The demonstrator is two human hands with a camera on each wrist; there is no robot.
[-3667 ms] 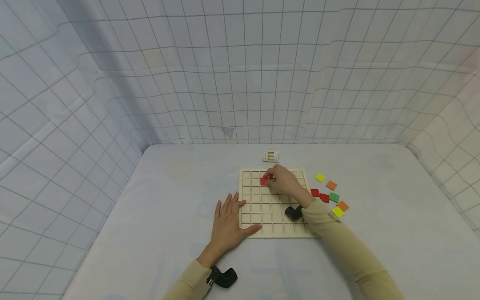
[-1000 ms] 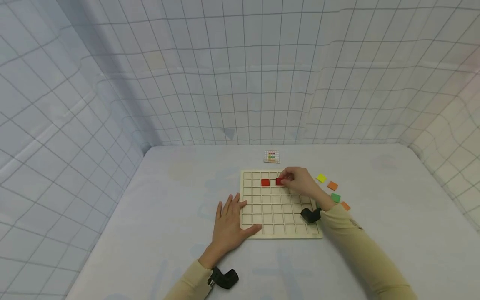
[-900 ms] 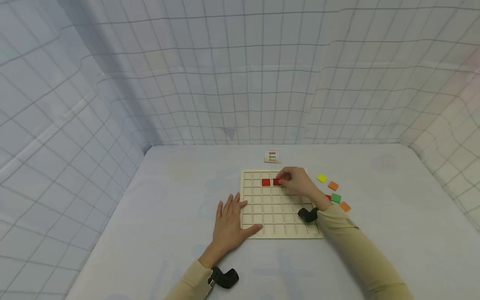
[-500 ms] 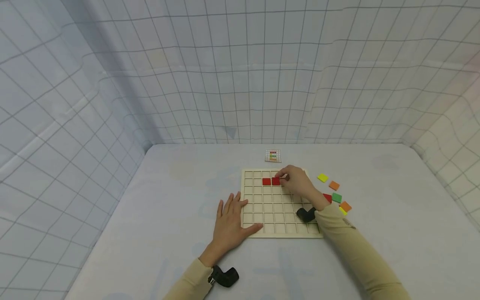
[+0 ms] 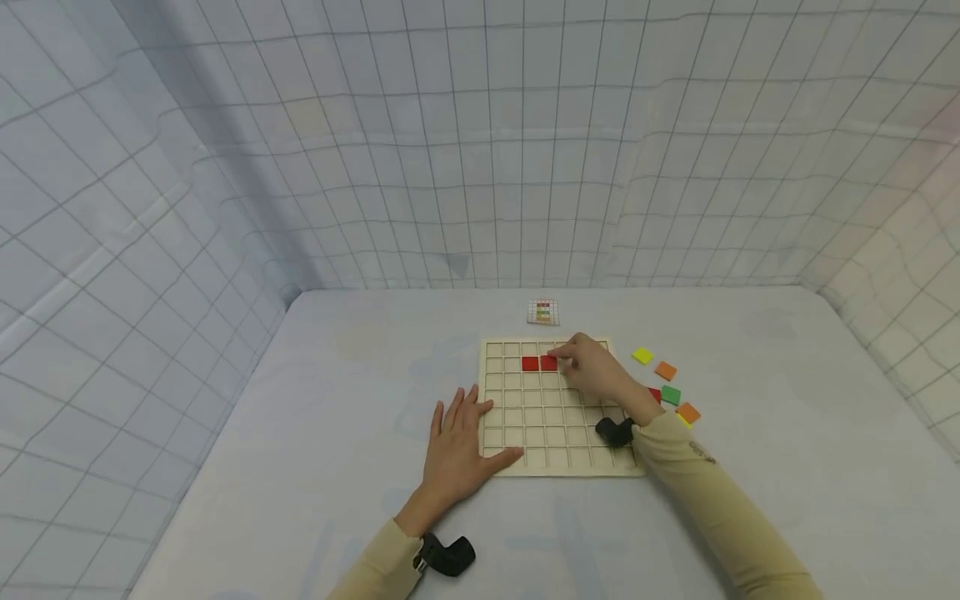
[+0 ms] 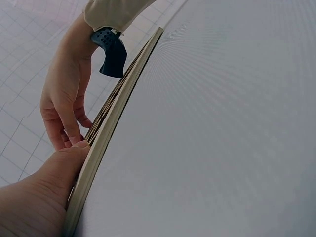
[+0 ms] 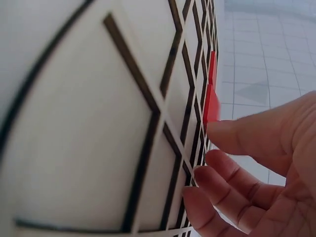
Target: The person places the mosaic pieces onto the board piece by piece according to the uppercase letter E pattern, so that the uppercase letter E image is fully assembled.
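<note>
A cream grid board [image 5: 534, 437] lies flat before me. Two red square tiles sit side by side in its second row from the back, a left red tile [image 5: 530, 364] and a right red tile [image 5: 549, 363]. My right hand [image 5: 592, 371] is over the board, its index finger reaching onto the right tile; the thumb stands back from it. Up close, the right wrist view shows a digit at the edge of a red tile [image 7: 211, 106]. My left hand [image 5: 453, 450] rests spread at the board's left side, its thumb on the front left corner.
Loose tiles lie right of the board: a yellow tile [image 5: 642, 356], orange tiles [image 5: 665, 371], a green tile [image 5: 671, 396] and a red tile [image 5: 655, 396] partly behind the right arm. Behind the board lies a small pattern card [image 5: 543, 312]. Grid-lined cloth walls [image 5: 480, 167] surround the table.
The right hand has brought the second red tile leftward and down beside the first red tile. Its pinch has loosened to a fingertip touch. The left hand stays where it was.
</note>
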